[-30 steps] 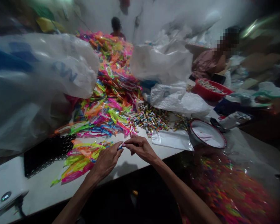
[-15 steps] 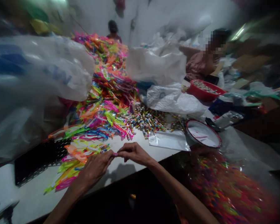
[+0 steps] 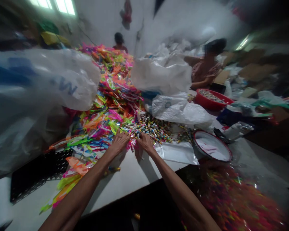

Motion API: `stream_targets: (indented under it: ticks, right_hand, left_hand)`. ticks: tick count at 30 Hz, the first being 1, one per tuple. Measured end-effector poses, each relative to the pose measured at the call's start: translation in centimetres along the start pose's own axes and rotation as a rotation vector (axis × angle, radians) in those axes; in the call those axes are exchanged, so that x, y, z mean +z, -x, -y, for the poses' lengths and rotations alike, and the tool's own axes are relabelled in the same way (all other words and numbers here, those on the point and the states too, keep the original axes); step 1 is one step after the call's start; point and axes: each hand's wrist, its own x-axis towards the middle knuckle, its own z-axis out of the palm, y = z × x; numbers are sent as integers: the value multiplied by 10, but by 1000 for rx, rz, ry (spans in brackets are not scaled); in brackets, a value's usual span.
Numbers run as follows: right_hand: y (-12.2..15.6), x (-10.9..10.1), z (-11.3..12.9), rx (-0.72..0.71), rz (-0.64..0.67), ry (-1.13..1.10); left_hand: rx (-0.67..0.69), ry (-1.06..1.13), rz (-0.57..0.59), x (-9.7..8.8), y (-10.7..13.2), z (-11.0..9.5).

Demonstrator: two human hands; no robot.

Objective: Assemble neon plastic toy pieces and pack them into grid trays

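My left hand (image 3: 121, 140) rests at the front edge of a heap of bright plastic pieces (image 3: 101, 123) with pale strips on them. Its fingers are curled among pink and yellow-green pieces, and what they grip is hidden. Beside it, my right hand (image 3: 146, 142) reaches to a pile of small, multicoloured tube-like pieces (image 3: 156, 128). The right fingers are drawn together at the pile's near edge; whatever is in them is too small to make out. A short yellowish tube (image 3: 115, 169) lies on the white table (image 3: 125, 179), below my left hand.
A clear plastic sleeve (image 3: 177, 153) and a red-rimmed white basin (image 3: 213, 149) lie to the right. Behind them stand a red basin (image 3: 210, 100) of small pieces and a seated person (image 3: 204, 69). Big plastic sacks (image 3: 163, 75) flank the heap. A black perforated tray (image 3: 36, 171) lies left.
Both hands have moved forward from the near part of the table to the heaps, and apart from each other. The pink piece that was between them is out of sight. The view has tilted up slightly.
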Motion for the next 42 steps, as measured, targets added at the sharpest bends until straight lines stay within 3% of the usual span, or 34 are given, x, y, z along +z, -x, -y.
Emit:
stream_targets:
  ticks: [3,7,10,13,17,22,30,37,42]
  right_hand:
    - [8,-10,-13,18,-19,-332]
    - [36,-21,-22,13,77,-698]
    - [62,-30,-12,71,224,-1023]
    - [80,-46,5,76,206,-1200]
    - [91,-66,26,-3,207,-1141]
    - [101,-72,37,-160,306,-933]
    - [107,-74,33,-248,340,-871]
    - [109,-75,34,-272,262,-844]
    - [109,-73,30,-336,334,-850]
  left_hand:
    - [34,-42,-12,6,-13,2]
    - [88,-65,-66,-13,-11,1]
    - [157,-42,-176,-33,0,-12]
    - [184,-34,-313,-47,19,-31]
    - [110,13,-214,-57,46,-51]
    - [11,227,-42,-66,66,-60]
    - [-7,102,43,-71,75,-64]
    - [-10,95,45,-70,77,-66]
    - [-80,165,49,-68,79,-66]
